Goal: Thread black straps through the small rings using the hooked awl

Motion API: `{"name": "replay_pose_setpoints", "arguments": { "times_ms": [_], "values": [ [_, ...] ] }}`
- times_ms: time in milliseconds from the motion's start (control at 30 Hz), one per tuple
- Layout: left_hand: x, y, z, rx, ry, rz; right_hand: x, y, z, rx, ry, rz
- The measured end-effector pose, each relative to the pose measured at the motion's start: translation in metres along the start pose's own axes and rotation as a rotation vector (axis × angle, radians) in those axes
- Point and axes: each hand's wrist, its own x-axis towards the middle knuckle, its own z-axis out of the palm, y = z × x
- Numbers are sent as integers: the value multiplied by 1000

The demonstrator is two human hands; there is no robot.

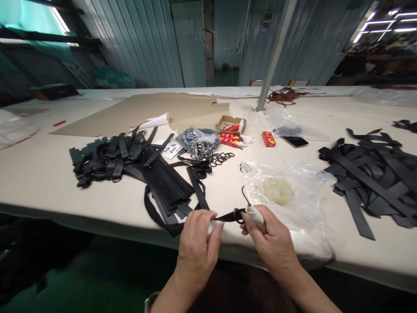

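A black strap (225, 217) is stretched between my two hands above the table's front edge. My left hand (197, 243) is closed on it, with some white wrapping showing at the fingers. A black ring (239, 215) sits on the strap close to my right fingertips. My right hand (273, 239) is closed round a white-wrapped handle (256, 216), from which a thin dark curved piece sticks up; its kind is unclear. Whether the right fingers also pinch the ring is hidden. Left of my hands lies a fanned stack of black straps (167, 184).
Black straps with rings (114, 156) lie at left, loose black straps (378, 174) at right. Loose rings (221, 159) are near a plastic bag (198, 140). A yellowish lump (278, 191) rests on clear plastic. Red boxes (268, 139), a phone (295, 141) and a post (275, 56) stand farther back.
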Motion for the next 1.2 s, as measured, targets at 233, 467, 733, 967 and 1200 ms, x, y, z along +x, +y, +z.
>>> {"name": "replay_pose_setpoints", "arguments": {
  "times_ms": [233,467,733,967,1200],
  "values": [
    [-15,5,3,-1038,-190,-882,-29,-9,-2,-141,-190,-508],
    [-15,2,6,-1020,-85,-805,-38,-4,8,104,-287,-204],
    [-20,5,0,-1092,-113,-803,-39,-2,12,160,-347,-152],
    [-32,-7,-3,-972,-240,-639,-20,-14,13,135,-480,306],
    [-33,-4,-13,-675,-387,-470,-17,-11,30,82,-507,414]
  ]
}}
